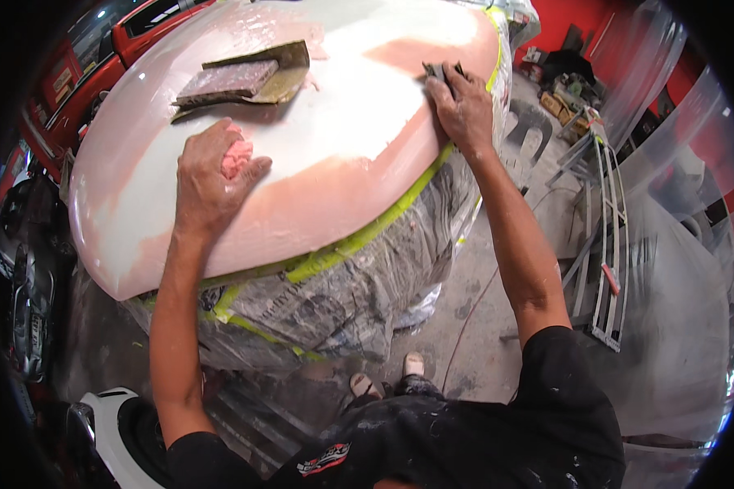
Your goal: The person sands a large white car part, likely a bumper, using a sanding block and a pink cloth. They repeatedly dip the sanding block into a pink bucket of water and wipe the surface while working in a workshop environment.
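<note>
A large curved car panel [326, 183], white with pinkish patches and a wet sheen, spreads in front of me. My left hand [208, 175] is closed round a crumpled pink sponge or cloth [236, 156], low over the panel's left part. At the panel's right edge, my right hand [465, 106] grips a dark folded piece of sandpaper [436, 72] against the surface. Beyond my left hand lies a curled olive-brown sheet of sandpaper [289, 77], with a pale rectangular block [228, 80] resting on it.
Yellow-green masking tape [367, 232] borders the panel, above wrinkled plastic sheeting [326, 306]. To the right stands a metal ladder [612, 236] beside hanging clear plastic [669, 269]. A red vehicle [134, 45] is at far left; dark car parts [37, 277] lie nearer.
</note>
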`<control>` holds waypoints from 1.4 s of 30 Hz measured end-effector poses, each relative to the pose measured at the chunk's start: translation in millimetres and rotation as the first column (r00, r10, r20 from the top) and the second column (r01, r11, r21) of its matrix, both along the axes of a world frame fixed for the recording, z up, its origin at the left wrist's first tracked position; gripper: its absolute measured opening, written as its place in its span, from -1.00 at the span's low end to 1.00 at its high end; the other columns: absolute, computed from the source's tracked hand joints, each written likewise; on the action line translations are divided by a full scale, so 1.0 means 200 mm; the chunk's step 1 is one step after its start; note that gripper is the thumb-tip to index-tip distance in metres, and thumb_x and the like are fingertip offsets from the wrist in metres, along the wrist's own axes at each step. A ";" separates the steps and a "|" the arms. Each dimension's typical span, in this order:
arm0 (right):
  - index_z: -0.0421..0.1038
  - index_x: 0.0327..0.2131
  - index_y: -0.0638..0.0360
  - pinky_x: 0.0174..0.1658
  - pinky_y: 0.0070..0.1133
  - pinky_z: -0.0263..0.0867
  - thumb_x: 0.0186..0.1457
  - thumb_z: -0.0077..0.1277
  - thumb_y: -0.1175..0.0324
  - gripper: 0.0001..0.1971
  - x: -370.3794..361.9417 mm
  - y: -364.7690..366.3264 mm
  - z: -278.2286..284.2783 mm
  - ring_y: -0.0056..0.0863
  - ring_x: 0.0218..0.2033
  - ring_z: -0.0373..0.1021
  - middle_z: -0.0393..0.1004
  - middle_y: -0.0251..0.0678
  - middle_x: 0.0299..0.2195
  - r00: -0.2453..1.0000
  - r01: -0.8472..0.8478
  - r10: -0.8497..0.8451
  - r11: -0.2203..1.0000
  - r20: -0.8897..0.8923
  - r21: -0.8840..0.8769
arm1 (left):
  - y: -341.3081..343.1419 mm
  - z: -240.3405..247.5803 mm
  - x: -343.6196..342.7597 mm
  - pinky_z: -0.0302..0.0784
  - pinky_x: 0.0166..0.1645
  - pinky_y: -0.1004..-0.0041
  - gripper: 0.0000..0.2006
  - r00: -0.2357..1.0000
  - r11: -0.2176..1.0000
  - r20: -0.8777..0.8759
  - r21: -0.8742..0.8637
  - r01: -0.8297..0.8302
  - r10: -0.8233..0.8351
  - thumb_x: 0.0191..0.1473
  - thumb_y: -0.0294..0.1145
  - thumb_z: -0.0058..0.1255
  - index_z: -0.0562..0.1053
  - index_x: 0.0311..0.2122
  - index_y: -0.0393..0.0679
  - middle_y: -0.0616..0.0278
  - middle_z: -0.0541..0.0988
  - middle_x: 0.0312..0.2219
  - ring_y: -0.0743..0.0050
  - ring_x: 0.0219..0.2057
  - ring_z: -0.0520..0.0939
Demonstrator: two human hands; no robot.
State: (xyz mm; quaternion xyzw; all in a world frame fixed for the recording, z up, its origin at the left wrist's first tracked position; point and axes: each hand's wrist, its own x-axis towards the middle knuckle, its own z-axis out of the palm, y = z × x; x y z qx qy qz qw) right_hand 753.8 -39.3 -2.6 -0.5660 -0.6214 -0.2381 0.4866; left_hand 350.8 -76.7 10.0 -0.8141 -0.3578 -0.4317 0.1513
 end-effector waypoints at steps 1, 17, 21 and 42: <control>0.56 0.08 0.16 0.08 -0.17 0.40 0.21 0.04 0.06 -0.51 -0.01 -0.02 -0.02 0.09 -0.02 0.47 0.51 0.23 -0.03 0.996 -0.027 0.026 0.999 -0.081 -0.018 | 0.01 -0.01 -0.02 0.52 0.04 0.18 -0.72 1.000 0.998 0.022 -0.058 0.010 -0.008 0.04 -0.34 0.33 0.57 -0.19 -0.27 -0.01 0.66 -0.15 -0.02 -0.09 0.62; 0.59 0.01 0.27 0.09 -0.25 0.41 0.16 0.18 0.11 -0.53 -0.34 -0.33 -0.09 0.06 -0.04 0.51 0.53 0.23 -0.03 0.992 -0.113 0.114 0.993 -0.047 0.035 | 0.30 0.32 0.69 0.57 -0.22 0.10 -0.78 0.947 0.971 -0.253 0.087 0.223 -0.195 0.12 -0.30 0.07 0.49 -0.43 -0.27 -0.12 0.60 -0.42 -0.15 -0.33 0.64; 0.52 0.16 0.05 0.20 -0.23 0.28 0.14 0.25 0.09 -0.46 -0.76 -0.81 -0.28 -0.04 0.04 0.44 0.37 0.17 0.17 0.980 -0.164 0.172 0.983 0.096 -0.081 | 0.40 0.21 0.79 0.55 -0.23 0.07 -0.76 0.967 0.975 -0.135 -0.077 0.206 -0.215 0.15 -0.30 0.03 0.47 -0.37 -0.32 -0.15 0.57 -0.47 -0.19 -0.37 0.64; 0.52 -0.17 0.34 -0.01 -0.13 0.31 0.20 0.02 0.22 -0.67 -0.28 -0.27 -0.05 0.14 -0.15 0.41 0.50 0.16 -0.21 0.970 -0.064 0.072 0.997 -0.234 0.044 | 0.14 0.04 0.37 0.64 -0.15 0.26 -0.71 0.972 0.977 -0.102 -0.009 0.213 -0.213 0.16 -0.23 0.28 0.56 -0.13 -0.20 0.05 0.66 -0.25 0.17 -0.25 0.72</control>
